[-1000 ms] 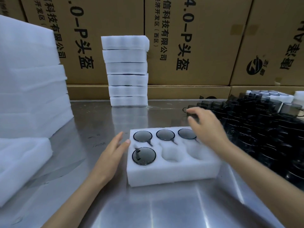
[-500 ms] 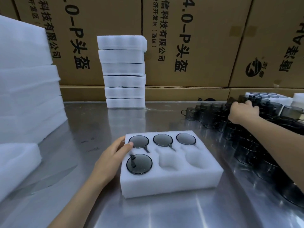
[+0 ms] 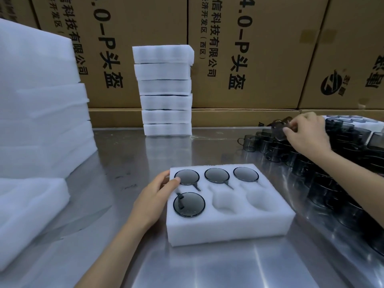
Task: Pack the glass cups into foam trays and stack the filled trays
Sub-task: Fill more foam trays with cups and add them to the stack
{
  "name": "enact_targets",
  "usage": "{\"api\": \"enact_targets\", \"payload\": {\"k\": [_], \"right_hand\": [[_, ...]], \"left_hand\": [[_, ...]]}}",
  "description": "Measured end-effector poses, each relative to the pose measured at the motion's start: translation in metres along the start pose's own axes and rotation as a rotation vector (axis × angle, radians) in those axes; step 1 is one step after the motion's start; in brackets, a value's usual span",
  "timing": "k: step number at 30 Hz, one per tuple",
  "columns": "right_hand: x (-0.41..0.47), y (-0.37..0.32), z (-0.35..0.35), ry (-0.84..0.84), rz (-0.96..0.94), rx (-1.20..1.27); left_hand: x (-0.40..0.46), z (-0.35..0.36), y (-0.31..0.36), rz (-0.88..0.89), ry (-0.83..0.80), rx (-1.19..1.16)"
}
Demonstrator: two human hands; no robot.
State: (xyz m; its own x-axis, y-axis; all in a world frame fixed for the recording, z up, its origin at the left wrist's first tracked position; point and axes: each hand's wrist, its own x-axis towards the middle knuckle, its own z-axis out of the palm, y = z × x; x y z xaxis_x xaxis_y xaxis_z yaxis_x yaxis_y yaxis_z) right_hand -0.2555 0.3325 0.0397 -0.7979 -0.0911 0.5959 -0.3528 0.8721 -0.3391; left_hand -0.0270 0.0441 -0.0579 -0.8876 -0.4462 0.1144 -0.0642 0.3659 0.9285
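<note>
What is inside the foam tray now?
The tray holds four dark cups: three in the far row, one near left. Two near pockets look empty; their bottoms are not fully visible.

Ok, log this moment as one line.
tray: four cups in, two pockets empty | left hand: steadies tray | right hand: grips cup

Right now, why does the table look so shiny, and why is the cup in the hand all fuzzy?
Head view: the steel table mirrors the overhead light as white streaks near the front edge and reflects the foam stack. The cup held by the right hand is smeared by motion blur. The wide lens tilts the boxes outward.
</note>
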Motion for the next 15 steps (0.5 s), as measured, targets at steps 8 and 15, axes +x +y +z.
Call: {"api": "enact_targets", "payload": {"k": [8,15], "right_hand": [[-0.094,-0.074,-0.033,-0.232,0.112,1.06],[-0.152,-0.104,-0.028,-0.263,-0.354,0.518]], "left_hand": [[-0.004,-0.001,0.005,-0.005,-0.009,0.0],[-0.007,0.0,0.008,0.012,-0.005,-0.004]]}}
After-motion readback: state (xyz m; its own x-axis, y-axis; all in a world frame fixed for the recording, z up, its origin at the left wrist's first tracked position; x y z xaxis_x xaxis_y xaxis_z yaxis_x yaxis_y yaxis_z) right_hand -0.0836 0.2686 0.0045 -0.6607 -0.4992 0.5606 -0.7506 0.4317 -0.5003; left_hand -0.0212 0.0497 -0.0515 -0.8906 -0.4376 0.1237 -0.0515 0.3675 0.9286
